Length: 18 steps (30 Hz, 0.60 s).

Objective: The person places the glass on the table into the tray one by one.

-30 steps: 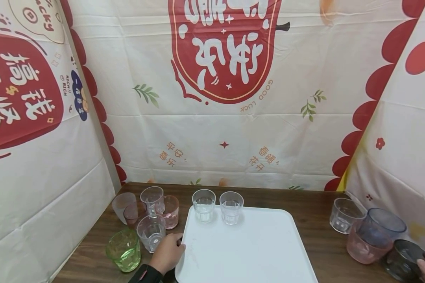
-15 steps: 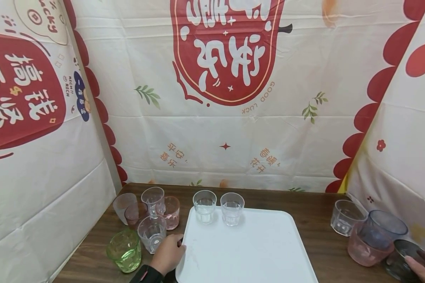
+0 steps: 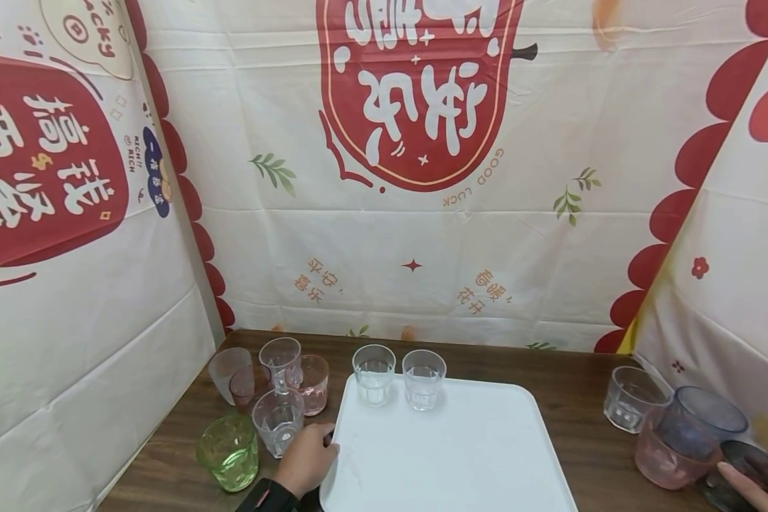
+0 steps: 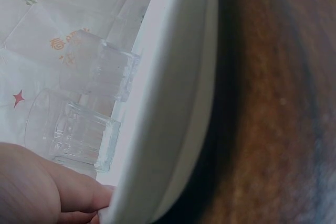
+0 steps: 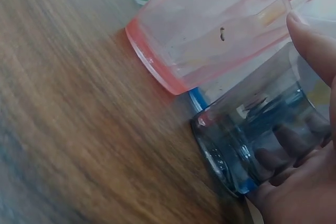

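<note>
My left hand (image 3: 307, 459) pinches the left edge of a white tray (image 3: 454, 455); in the left wrist view thumb and finger (image 4: 79, 192) meet at its rim. Two clear glasses, one (image 3: 374, 377) beside the other (image 3: 424, 380), stand upright on the tray's far left part. At the far right, my right hand (image 3: 758, 491) grips a dark grey glass (image 5: 252, 129), fingers showing through its wall in the right wrist view. Its base is close over the table. A pink glass (image 3: 668, 455) is right beside it, with a blue glass (image 3: 704, 419) overlapping it in the head view.
Several glasses cluster left of the tray, among them a green glass (image 3: 229, 455), a clear glass (image 3: 278, 423) close by my left hand and a pink glass (image 3: 313, 387). Another clear glass (image 3: 633, 402) stands at the back right. Printed cloth (image 3: 358, 235) walls the brown table (image 3: 582, 412).
My right hand has come further into view around the dark grey glass, whose rim has shifted and tilted. The left hand keeps its hold on the tray. The head view has turned slightly left.
</note>
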Tool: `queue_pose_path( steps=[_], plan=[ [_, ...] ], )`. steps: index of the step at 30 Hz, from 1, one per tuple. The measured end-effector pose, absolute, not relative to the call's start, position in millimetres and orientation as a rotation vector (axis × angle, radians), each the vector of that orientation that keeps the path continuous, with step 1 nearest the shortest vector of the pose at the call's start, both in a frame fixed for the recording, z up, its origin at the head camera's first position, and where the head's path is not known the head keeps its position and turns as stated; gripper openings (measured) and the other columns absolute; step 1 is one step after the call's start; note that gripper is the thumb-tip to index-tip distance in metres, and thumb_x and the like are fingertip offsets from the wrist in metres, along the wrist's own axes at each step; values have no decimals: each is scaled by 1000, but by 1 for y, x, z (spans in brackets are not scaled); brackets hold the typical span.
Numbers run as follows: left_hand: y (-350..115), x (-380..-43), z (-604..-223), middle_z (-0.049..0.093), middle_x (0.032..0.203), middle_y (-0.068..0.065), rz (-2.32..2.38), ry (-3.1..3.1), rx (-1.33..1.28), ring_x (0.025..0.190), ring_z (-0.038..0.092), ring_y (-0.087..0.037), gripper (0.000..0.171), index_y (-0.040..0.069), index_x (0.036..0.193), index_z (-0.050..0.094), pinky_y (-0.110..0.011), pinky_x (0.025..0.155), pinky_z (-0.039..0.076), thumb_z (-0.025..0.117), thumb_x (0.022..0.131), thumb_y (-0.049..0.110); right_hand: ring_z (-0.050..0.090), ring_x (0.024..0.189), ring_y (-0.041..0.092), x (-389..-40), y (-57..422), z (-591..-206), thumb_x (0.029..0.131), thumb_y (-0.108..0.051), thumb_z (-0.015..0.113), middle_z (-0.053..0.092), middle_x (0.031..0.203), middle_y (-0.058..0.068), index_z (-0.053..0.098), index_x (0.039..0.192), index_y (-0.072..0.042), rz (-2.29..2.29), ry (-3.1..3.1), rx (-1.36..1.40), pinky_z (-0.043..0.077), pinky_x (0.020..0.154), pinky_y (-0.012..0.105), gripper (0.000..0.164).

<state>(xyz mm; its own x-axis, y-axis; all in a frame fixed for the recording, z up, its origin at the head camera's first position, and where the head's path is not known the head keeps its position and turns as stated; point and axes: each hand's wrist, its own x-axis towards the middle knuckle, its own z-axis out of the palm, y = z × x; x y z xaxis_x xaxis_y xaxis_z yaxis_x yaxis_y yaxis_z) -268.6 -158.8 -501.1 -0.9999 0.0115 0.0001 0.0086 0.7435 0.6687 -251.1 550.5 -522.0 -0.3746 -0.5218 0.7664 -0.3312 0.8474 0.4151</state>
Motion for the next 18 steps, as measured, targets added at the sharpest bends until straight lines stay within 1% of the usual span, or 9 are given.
queue_pose_path(
  steps=[3,6,10,11,12,14,16,17,18],
  plan=[
    [-158,-269,-500,56,84,-4,1138,2901,-14,75,50,-19,39,-7,127,65,-38,68,42,67,92,9,51,59,55,-249,552,-515,106,-60,17,53,86,48,14,157,-50,-270,-1966,723,41,49,64,52],
    [-158,-270,-499,56,85,-4,1144,2891,-22,76,50,-20,39,-7,128,64,-38,68,42,67,92,8,44,54,42,-248,555,-512,108,-54,21,49,86,45,19,157,-47,-258,-1972,775,34,42,48,50],
    [-158,-269,-499,55,83,-4,1146,2897,-4,74,49,-19,38,-7,128,65,-37,67,41,67,92,8,46,55,42,-254,566,-518,111,-38,24,52,92,44,25,158,-41,-263,-1929,852,35,43,49,47],
    [-157,-269,-498,55,83,-4,1147,2900,3,74,49,-19,38,-7,127,65,-37,66,41,66,92,8,49,61,49,-256,570,-524,111,-40,26,54,99,46,28,158,-40,-243,-1920,860,45,52,53,47],
    [-157,-269,-498,54,83,-4,1148,2901,10,74,49,-19,38,-7,127,65,-37,66,40,66,92,8,50,69,54,-257,574,-530,110,-43,27,52,106,49,28,158,-40,-232,-1920,858,46,61,59,48],
    [-157,-268,-498,54,82,-4,1155,2896,19,73,49,-19,37,-6,127,65,-37,66,40,66,92,8,54,105,59,-260,582,-545,108,-51,31,47,124,50,31,156,-41,-150,-1933,848,46,95,56,49],
    [-157,-268,-498,54,82,-4,1158,2895,28,72,48,-19,37,-7,127,65,-37,66,39,66,92,8,41,138,46,-263,589,-559,106,-55,36,40,138,48,46,151,-37,-51,-1938,856,27,118,43,50],
    [-157,-267,-498,54,82,-4,1159,2893,28,72,48,-19,38,-7,127,65,-37,66,40,66,92,8,33,146,36,-264,591,-564,106,-55,38,37,144,45,50,149,-35,11,-1950,858,15,121,34,49],
    [-157,-267,-498,54,82,-4,1161,2892,28,72,48,-19,38,-7,127,65,-37,66,40,66,92,8,30,147,26,-265,592,-568,106,-53,39,38,145,43,55,145,-33,60,-1940,868,18,119,30,47]
  ],
)
